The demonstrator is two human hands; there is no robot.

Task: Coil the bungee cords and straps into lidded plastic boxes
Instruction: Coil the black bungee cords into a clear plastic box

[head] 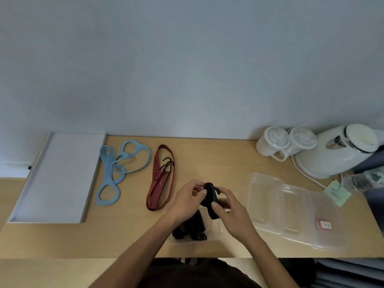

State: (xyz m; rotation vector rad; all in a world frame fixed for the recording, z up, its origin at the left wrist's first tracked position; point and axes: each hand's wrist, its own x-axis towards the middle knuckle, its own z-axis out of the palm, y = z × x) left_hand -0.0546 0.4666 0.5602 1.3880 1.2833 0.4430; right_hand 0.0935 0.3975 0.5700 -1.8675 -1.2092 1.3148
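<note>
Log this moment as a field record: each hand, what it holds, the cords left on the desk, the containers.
left hand: pinches the black cord
right hand: grips the same cord, thumb on it
under the hands: clear box holding black straps
loose on desk: red bungee cord, blue strap
right side: overlapping clear plastic pieces, boxes or lids, cannot tell
far left: grey tray

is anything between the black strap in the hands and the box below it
Nothing visible. The left hand and right hand hold the coiled black strap above the open clear box; the lids lie off to the right. Other black straps already sit inside it.
</note>
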